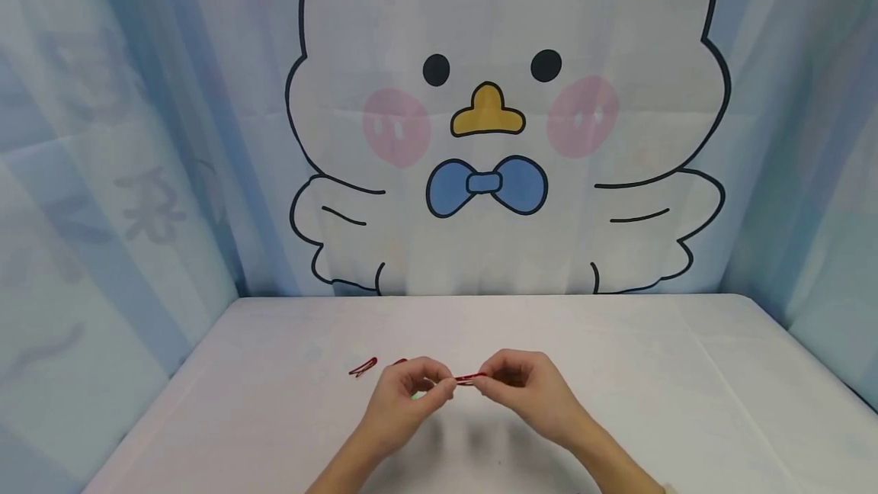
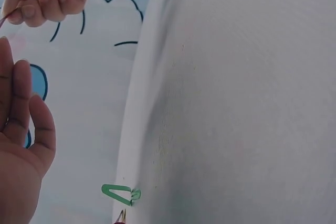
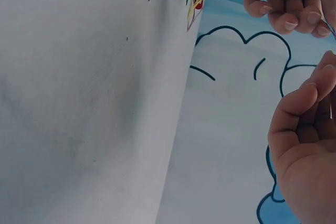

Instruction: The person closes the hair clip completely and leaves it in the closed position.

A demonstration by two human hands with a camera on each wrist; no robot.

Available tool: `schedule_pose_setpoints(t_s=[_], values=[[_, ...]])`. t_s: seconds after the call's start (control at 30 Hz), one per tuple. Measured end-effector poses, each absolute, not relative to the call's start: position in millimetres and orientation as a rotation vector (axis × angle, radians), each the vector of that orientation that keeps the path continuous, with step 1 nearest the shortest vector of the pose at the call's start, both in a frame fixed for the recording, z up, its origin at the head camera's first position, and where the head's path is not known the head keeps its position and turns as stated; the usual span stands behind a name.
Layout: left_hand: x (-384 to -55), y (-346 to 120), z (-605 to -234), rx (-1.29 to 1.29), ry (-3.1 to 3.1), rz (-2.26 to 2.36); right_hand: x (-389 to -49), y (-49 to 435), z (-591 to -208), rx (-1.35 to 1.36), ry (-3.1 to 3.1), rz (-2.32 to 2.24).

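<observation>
- Left hand [image 1: 408,396]: thumb and forefinger closed in a pinch on one end of a slim, glossy red clip [image 1: 468,380].
- Right hand [image 1: 535,389]: same pinch on the other end; clip sits between both hands, raised off the desk.
- Handling, our judgement: we'd stay at the extreme ends, work with thumb tips and go gently; a part this thin could twist or spring away.
- Low over the desk seems wise, so we lose nothing if it drops.
- Near the left hand: a second red looped clip [image 1: 363,367], plus a green V-shaped clip [image 2: 118,192].
- Surface: broad white desk [image 1: 658,410], faintly creased, hand shadows below.
- Room: pale blue fabric curtain [image 1: 137,197] around us, big white cartoon bird [image 1: 487,250] printed at the back.
</observation>
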State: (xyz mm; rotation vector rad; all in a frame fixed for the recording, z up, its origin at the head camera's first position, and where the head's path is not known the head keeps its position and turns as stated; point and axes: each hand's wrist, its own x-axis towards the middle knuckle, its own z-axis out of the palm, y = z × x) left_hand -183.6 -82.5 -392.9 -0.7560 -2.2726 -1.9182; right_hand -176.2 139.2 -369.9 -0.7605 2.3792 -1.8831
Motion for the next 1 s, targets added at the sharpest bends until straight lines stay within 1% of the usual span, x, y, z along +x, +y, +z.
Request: schedule_pose_setpoints(t_s=[0.47,0.73,0.87,1.0], values=[[-178.7,-74.8,-392.3,-0.553,-2.3,-1.86,-175.0,132.0,-377.0,-0.772,2.448,-1.97],[-178.0,-72.2,-391.9,-0.495,-2.339,-1.792,-175.3,132.1,-379.5,-0.69,2.471,-1.939],[-179.4,-74.0,-391.5,-0.486,-2.367,-1.83,-175.7,133.1,-379.3,-0.647,2.46,-1.927],[-180.2,-75.7,-391.3,-0.48,-2.39,-1.897,-176.1,134.4,-378.9,-0.695,2.507,-1.896]])
